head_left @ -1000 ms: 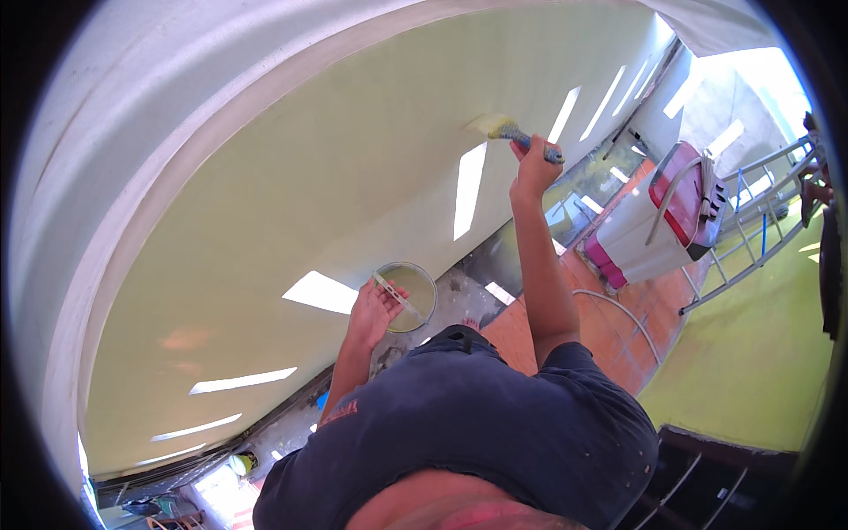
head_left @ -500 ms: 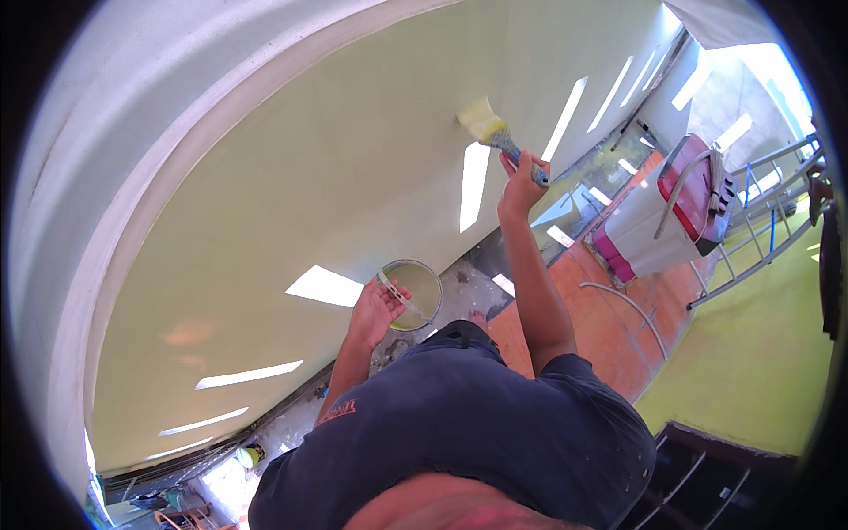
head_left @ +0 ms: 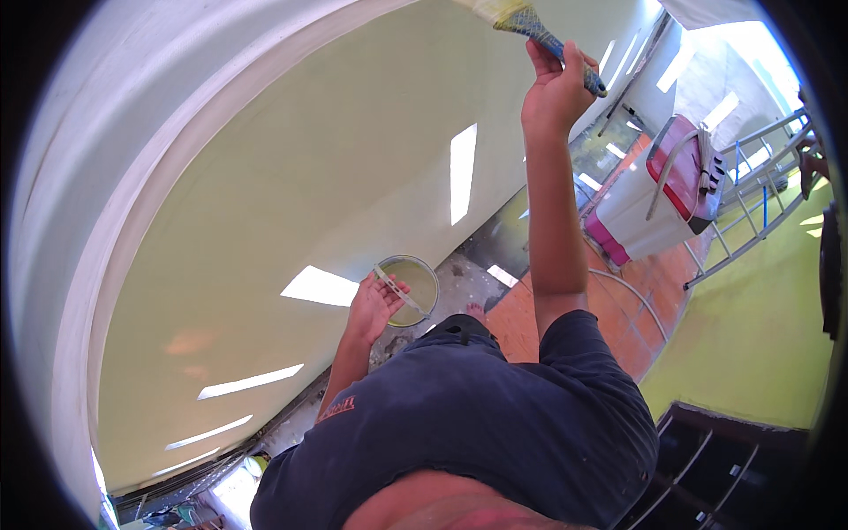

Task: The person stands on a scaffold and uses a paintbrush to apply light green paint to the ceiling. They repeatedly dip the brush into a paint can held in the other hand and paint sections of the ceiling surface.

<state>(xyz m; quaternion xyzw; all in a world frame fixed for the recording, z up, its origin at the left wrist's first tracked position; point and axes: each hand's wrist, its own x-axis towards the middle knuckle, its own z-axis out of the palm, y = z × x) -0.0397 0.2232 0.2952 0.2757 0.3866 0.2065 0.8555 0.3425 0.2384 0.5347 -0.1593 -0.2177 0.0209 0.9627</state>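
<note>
Right hand (head_left: 555, 88) is clenched around the brush (head_left: 539, 31) handle, bristles at the far wall (head_left: 336, 177). Left hand (head_left: 375, 305) grips the paint can (head_left: 415, 287) by its handle, lower left.

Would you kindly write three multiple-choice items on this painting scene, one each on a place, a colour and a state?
1. Where is the paintbrush?
A. Raised near the top of the picture
B. Inside the paint pot
C. Lying on the floor

2. What colour is the paint in the paint pot?
A. Red
B. Pale yellow-green
C. Black

3. What is the left hand doing?
A. Hanging free
B. Gripping the ladder
C. Holding the paint pot

Answers:
1 A, since the right hand lifts the brush high on an outstretched arm.
2 B, as the pot's contents match the pale wall.
3 C, as its fingers close at the pot's rim and handle.
</note>
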